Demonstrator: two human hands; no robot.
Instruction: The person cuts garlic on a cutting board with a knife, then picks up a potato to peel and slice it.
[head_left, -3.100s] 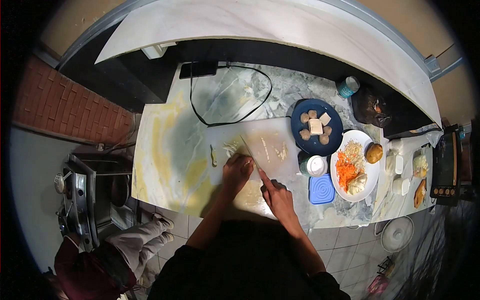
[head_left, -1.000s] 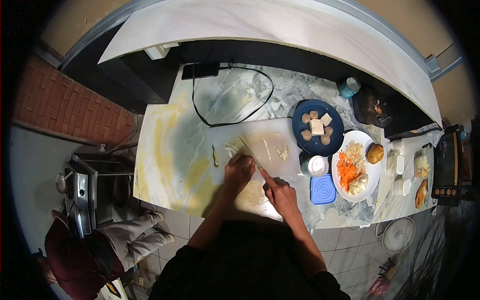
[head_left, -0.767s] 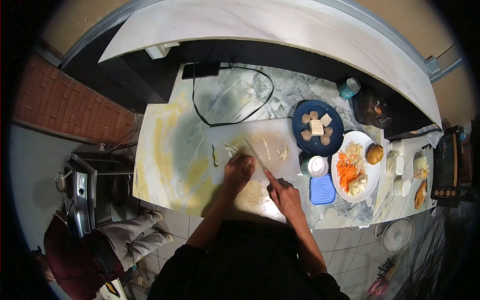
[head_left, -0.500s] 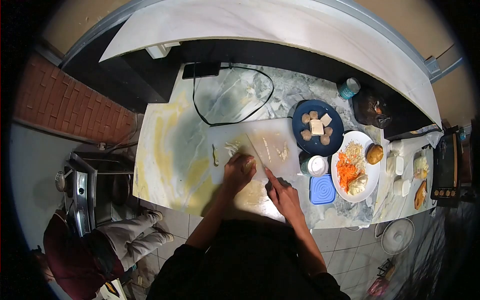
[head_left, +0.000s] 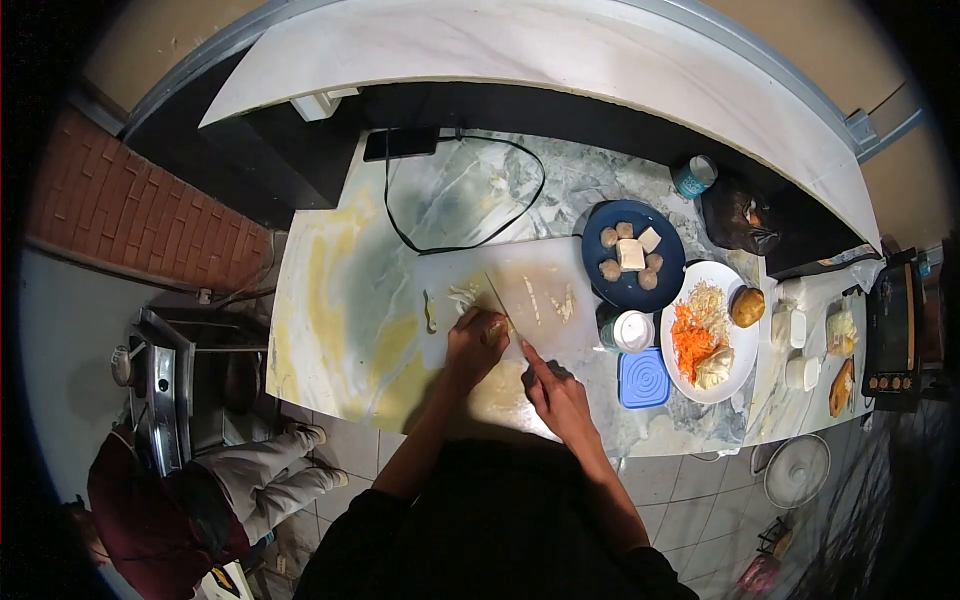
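My left hand (head_left: pixel 474 345) is closed on a yellowish-brown piece of vegetable (head_left: pixel 496 331), mostly hidden by the fingers, at the cutting board's near side. My right hand (head_left: pixel 558 394) grips a knife (head_left: pixel 505 306) whose blade points up and to the left, lying close against that piece. On the pale cutting board (head_left: pixel 450 340) lie whitish shreds (head_left: pixel 463 297) left of the blade. Thin pale strips (head_left: pixel 531 298) and more small cut bits (head_left: pixel 565 305) lie to its right. A greenish peel-like strip (head_left: pixel 430 311) rests near the board's left side.
Right of the board stand a blue plate (head_left: pixel 665 232) with balls and white blocks, a white jar (head_left: pixel 632 331), a blue lid (head_left: pixel 643 378) and a white plate (head_left: pixel 741 365) of shredded vegetables. A black cable (head_left: pixel 420 248) loops behind. Another person (head_left: pixel 160 500) is at lower left.
The knife has shifted left, its blade now right beside the piece in my left hand. My right hand has moved slightly left with it; my left hand stays nearly in place.
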